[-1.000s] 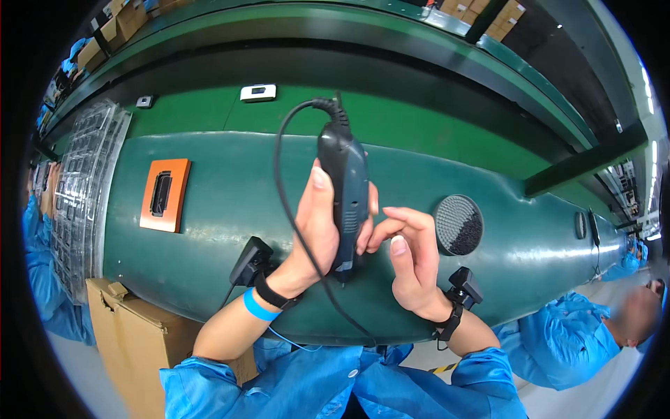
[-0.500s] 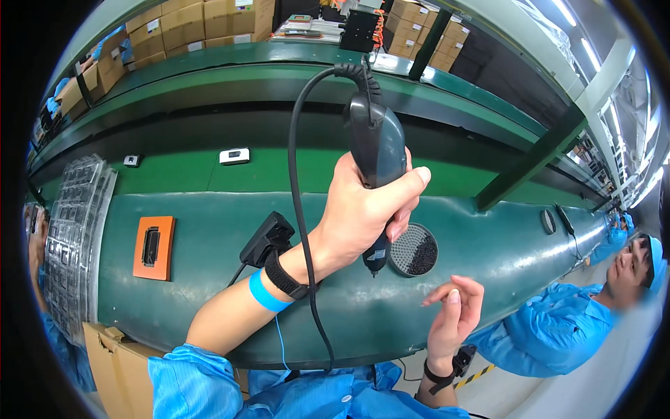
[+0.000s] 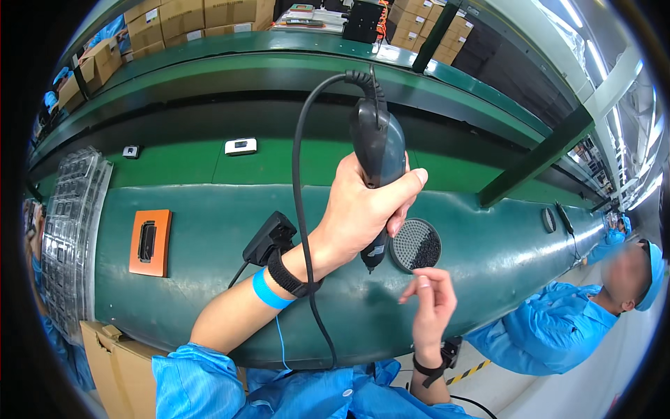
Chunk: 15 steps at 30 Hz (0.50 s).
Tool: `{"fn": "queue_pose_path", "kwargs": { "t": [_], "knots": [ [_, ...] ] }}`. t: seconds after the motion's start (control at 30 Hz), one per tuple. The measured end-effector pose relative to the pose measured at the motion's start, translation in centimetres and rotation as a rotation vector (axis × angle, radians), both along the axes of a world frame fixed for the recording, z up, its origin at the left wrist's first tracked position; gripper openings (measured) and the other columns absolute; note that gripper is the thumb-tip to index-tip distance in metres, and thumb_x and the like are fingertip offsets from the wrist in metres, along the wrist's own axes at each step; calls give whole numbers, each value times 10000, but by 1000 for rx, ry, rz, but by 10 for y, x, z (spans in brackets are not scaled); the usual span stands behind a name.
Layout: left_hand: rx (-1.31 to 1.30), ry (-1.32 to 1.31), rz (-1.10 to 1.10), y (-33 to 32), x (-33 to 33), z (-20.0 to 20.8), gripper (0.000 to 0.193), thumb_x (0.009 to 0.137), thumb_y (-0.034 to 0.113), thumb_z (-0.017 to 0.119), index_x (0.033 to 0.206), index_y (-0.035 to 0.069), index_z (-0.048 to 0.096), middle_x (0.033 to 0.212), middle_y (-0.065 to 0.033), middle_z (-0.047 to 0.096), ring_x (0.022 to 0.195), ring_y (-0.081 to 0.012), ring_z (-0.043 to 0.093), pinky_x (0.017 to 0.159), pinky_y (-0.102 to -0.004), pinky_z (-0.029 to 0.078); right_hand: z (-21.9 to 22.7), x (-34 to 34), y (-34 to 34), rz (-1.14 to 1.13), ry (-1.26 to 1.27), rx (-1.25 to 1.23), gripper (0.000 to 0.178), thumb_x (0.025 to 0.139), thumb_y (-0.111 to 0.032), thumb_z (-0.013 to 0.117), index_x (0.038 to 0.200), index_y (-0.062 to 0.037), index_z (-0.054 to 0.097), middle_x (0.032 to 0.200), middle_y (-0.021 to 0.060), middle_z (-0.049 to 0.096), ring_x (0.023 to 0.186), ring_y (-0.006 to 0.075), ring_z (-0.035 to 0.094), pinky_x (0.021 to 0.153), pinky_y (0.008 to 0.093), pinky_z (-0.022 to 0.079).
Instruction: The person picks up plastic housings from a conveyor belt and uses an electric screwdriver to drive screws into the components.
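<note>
My left hand [image 3: 370, 202] is wrapped around a dark corded electric screwdriver [image 3: 379, 143], held upright with its bit pointing down above the green bench. Just right of the bit lies a round, dimpled dish [image 3: 408, 241] with small black screws [image 3: 426, 253] gathered on its right side. My right hand [image 3: 433, 304] is at the dish's near edge, thumb and fingers pinched together. Whether anything tiny is between those fingertips does not show. Over to the left, an orange fixture [image 3: 159, 262] with a dark rectangular part [image 3: 146, 241] in it rests on the bench.
Clear plastic trays [image 3: 70, 237] are stacked at the left, above a cardboard box [image 3: 118, 363]. Two small white devices, one of them a pale device [image 3: 241, 146], sit on the far green strip. A co-worker in blue [image 3: 544, 328] is at the right. A green post [image 3: 530, 160] slants up from the bench.
My right hand has moved left and slightly up, toward the dish of screws. The left hand and screwdriver stay nearly in place. The co-worker's head has turned.
</note>
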<state>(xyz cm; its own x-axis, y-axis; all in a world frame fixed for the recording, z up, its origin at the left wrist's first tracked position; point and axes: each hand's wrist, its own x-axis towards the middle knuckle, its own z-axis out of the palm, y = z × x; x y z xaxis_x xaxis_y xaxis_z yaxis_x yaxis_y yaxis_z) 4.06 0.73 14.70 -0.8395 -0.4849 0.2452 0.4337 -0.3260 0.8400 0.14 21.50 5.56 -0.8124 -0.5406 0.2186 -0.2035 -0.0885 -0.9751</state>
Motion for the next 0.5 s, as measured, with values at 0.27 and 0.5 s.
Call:
{"fn": "queue_pose_path", "kwargs": {
  "t": [0.27, 0.5],
  "knots": [
    [65, -60, -136, -12, 6, -10, 258, 953, 251, 689, 1048, 76, 526, 750, -26, 557, 603, -112, 552, 569, -260, 456, 8, 14, -49, 174, 126, -68, 359, 1003, -56, 558, 1338, 45, 476, 1310, 178, 523, 1187, 218, 569, 1017, 351, 461],
    [-421, -227, -220, 12, -5, -1, 462, 942, 278, 722, 1271, 54, 486, 1017, -41, 591, 922, -114, 545, 800, -286, 479, 25, 3, -66, 167, 58, -124, 544, 982, -53, 600, 1440, 30, 321, 1271, 150, 555, 1203, 229, 562, 997, 363, 475]
  ]
}}
